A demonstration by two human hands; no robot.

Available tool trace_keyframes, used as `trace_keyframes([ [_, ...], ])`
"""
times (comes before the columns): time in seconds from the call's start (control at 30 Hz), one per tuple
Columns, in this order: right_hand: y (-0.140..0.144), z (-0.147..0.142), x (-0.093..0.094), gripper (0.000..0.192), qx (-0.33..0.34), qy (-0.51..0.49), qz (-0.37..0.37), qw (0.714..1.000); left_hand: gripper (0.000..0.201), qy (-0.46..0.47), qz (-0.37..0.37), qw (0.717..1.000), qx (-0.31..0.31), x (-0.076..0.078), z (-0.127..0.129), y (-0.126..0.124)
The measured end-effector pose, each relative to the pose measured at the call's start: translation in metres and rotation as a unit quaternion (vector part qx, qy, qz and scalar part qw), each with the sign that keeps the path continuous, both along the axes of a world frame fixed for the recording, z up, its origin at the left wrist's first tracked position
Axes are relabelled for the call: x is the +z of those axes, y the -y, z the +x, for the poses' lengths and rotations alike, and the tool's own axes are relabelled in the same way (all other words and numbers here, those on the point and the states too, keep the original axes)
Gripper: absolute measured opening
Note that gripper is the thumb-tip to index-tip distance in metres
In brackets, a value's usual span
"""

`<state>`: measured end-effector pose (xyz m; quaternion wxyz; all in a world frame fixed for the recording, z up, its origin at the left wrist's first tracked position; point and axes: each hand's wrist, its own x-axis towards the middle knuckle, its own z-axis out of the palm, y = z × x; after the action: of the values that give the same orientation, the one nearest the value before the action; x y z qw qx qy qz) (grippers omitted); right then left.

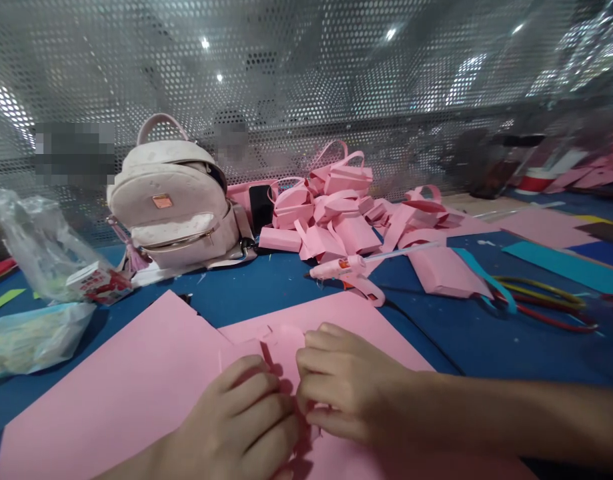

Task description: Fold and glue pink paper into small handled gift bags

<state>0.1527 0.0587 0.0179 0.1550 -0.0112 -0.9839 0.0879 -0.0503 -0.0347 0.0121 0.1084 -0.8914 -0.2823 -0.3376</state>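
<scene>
Low in the middle of the head view, my left hand [253, 420] curls its fingers over a folded pink paper piece [240, 351]. Facing it, my right hand [339, 383] is closed, its thumb and fingers pinched on the same paper. Most of that piece is hidden beneath my fingers; one flap and a slot-like edge show above the left hand. Under both hands lie large pink paper sheets [131, 373]. A pink glue gun [349, 269] rests beyond them, its nozzle pointing left and a glue stick in its back end.
Behind stand a pale backpack [181, 193] and a heap of pink paper bags [336, 213]. One flat pink bag [446, 270] lies right of the glue gun, whose black cord [426, 333] runs towards my right forearm. A plastic snack bag [36, 337] and a small box [99, 282] sit left.
</scene>
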Motion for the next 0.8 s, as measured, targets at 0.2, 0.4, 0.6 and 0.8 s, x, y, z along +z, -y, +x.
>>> trace_keyframes([
  [0.2,0.003,0.003,0.006,0.016,-0.003,0.004,-0.014,1.000,0.029,-0.010,-0.015,1.000,0.002,0.004,-0.002,0.000],
  [0.4,0.015,0.009,0.019,0.024,0.013,0.053,0.012,0.998,0.028,-0.029,-0.022,0.999,0.006,0.002,-0.006,0.001],
  [0.6,0.019,0.010,0.017,0.024,0.006,0.060,0.038,0.997,0.029,-0.028,-0.019,0.999,0.006,0.002,-0.005,0.002],
  [0.8,0.011,0.008,0.014,0.022,0.046,0.046,0.055,0.996,0.031,-0.014,-0.004,1.000,0.014,0.001,0.001,0.005],
])
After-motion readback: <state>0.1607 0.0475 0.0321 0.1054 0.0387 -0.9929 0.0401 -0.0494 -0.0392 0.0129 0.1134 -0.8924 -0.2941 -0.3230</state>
